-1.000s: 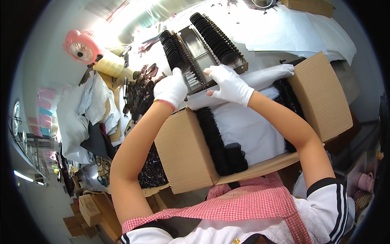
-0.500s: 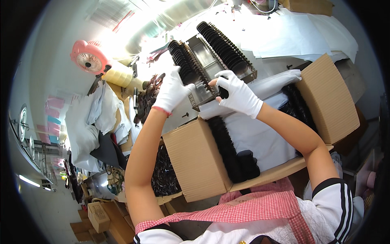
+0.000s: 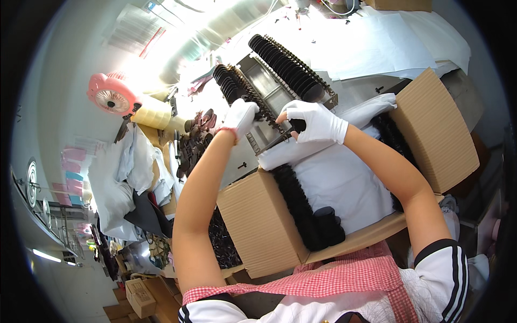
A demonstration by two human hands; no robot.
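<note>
A metal frame (image 3: 276, 102) on the table carries two rows of thin, dark, rounded pieces along toothed strips. My left hand (image 3: 239, 116), in a white glove with bare fingertips, is bent over the near end of the left row (image 3: 228, 83). Its fingers are drawn together, and what they grip is hidden. Beside the frame's near end, my gloved right hand (image 3: 318, 123) curls its thumb and fingers around a small stack of black rounded pieces (image 3: 297, 125). The right row (image 3: 283, 64) stands beyond that hand.
Close in front of me is an open cardboard box (image 3: 258, 223) with white lining (image 3: 336, 188) and dark rounded pieces (image 3: 326, 223) along its sides. Dark brown pieces (image 3: 194, 148) lie left of the frame. A pink fan (image 3: 113, 97) and white sheets (image 3: 371, 46) are farther off.
My left hand has shifted right along the near end of the left row, and its spread thumb and fingers have drawn together. My right hand keeps its curled grip, turned slightly. The view has shifted slightly.
</note>
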